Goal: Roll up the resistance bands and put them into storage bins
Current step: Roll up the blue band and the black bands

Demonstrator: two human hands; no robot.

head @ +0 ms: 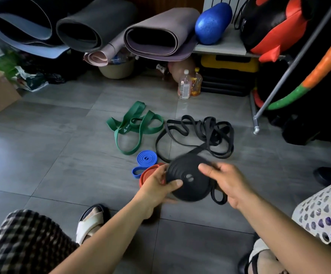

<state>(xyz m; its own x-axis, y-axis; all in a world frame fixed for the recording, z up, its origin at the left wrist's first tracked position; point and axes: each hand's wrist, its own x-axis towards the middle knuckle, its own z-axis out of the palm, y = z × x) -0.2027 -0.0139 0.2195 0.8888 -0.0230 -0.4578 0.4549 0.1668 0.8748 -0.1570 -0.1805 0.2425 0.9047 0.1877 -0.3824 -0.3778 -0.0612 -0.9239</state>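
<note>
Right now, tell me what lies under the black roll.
A red rolled band peeks out left of the black roll; the left hand and roll cover the rest.

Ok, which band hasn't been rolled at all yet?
The green band, lying in loose loops. The blue band and red band are coiled; the black band is part-coiled.

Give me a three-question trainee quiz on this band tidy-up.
1. True or false: the green band is already rolled up.
2. The coil gripped by the left hand and right hand is: A blue, B black, C green.
3. Fill in: the rolled band lying beside the red roll is ___.
Key: 1 false; 2 B; 3 blue.
</note>
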